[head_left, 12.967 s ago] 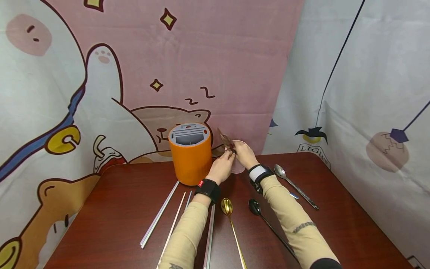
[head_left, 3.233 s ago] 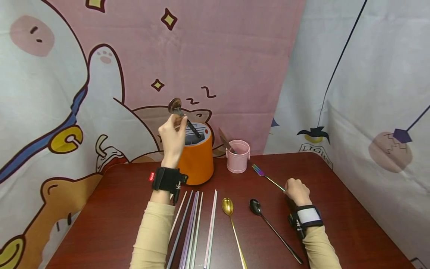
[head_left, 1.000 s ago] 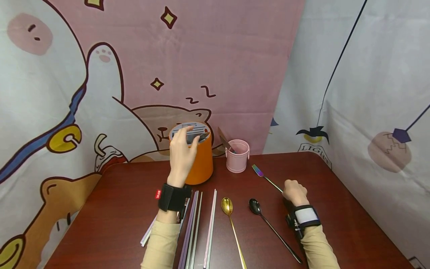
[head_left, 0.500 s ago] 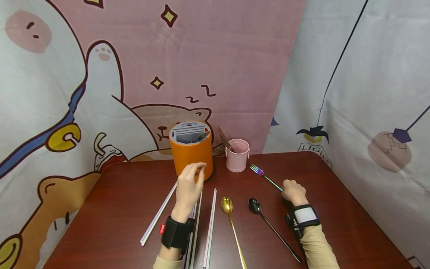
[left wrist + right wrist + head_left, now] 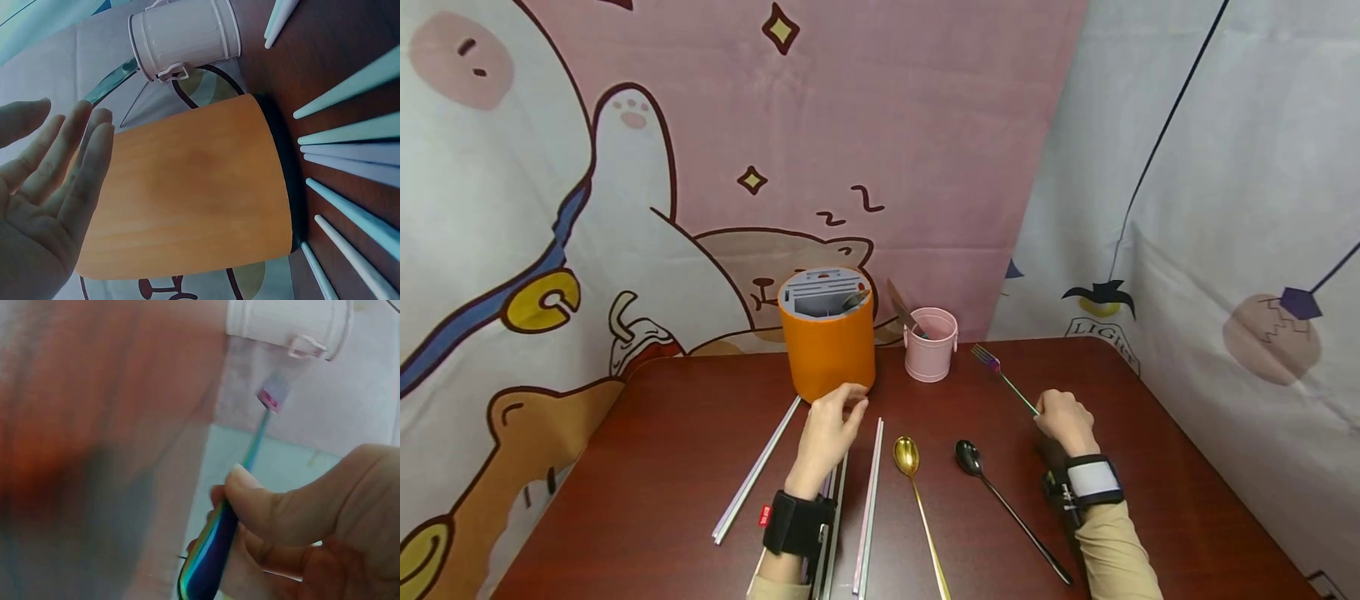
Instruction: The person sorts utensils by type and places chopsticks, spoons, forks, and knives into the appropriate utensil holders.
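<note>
My left hand (image 5: 827,433) hovers in front of the orange utensil holder (image 5: 827,354), fingers loosely extended and holding nothing. In the left wrist view, the open left hand (image 5: 56,194) is beside the holder's orange wall. A spoon (image 5: 853,300) leans in the holder's compartment, only its upper end showing. On the right, my right hand (image 5: 1067,421) grips a rainbow-coloured fork (image 5: 1017,392), tines pointing away toward the back. The right wrist view shows the thumb and fingers pinching the fork's handle (image 5: 212,550), its tines blurred.
A small pink bucket (image 5: 929,354) with a brownish flat utensil (image 5: 901,308) stands right of the holder. Several chopsticks (image 5: 752,475) lie at the left and middle. A gold spoon (image 5: 907,456) and a black spoon (image 5: 968,457) lie between the hands.
Both hands have left the pink bucket. The left hand put a spoon from the table into the holder, let go and came down toward the table. The right hand now grips the fork, slightly farther forward.
</note>
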Tool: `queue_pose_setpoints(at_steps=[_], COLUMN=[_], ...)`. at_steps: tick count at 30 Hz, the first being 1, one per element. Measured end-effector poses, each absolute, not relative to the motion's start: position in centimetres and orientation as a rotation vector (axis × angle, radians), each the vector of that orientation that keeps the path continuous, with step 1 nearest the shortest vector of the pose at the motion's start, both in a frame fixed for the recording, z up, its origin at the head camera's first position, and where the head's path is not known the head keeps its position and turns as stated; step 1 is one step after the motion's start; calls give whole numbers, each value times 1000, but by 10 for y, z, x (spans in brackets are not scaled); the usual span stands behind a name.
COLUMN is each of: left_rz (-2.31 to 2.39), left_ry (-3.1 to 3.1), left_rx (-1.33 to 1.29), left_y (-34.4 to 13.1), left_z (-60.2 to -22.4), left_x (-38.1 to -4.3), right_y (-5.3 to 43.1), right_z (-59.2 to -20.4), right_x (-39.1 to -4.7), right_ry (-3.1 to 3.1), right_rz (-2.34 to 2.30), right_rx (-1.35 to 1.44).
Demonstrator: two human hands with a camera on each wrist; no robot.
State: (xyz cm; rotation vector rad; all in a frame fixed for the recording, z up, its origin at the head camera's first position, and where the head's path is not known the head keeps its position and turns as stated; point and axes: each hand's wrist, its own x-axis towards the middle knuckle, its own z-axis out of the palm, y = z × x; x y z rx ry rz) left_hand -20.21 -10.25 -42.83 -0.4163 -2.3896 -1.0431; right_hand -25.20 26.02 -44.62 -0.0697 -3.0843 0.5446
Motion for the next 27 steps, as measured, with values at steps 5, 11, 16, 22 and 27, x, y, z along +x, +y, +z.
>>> queue_pose_setpoints(at_steps=[5,11,16,22,27], left_rz=[-1129,-1247,-1303,-1319,-1374], left_ry=[-2402,-2413,-2411,-2400,-2380], left_rx=[-409,-397,-407,-436,-463], left_y=[-105,-102,-96,-87,-81], left_z=[-427,-422,-418,-416,-413], left_x=[-202,-200,-197,-194,-191], right_y=[256,234,212,184,167], right_z=[-431,-408,-392,-382,-379], right_x=[-247,-236,-225,-212,-201], right_ry=[-2922,-2740,-2646,-2591,-2564], right_rz=[633,753,847,929,985], right_rx=[-39,34,135,259,373])
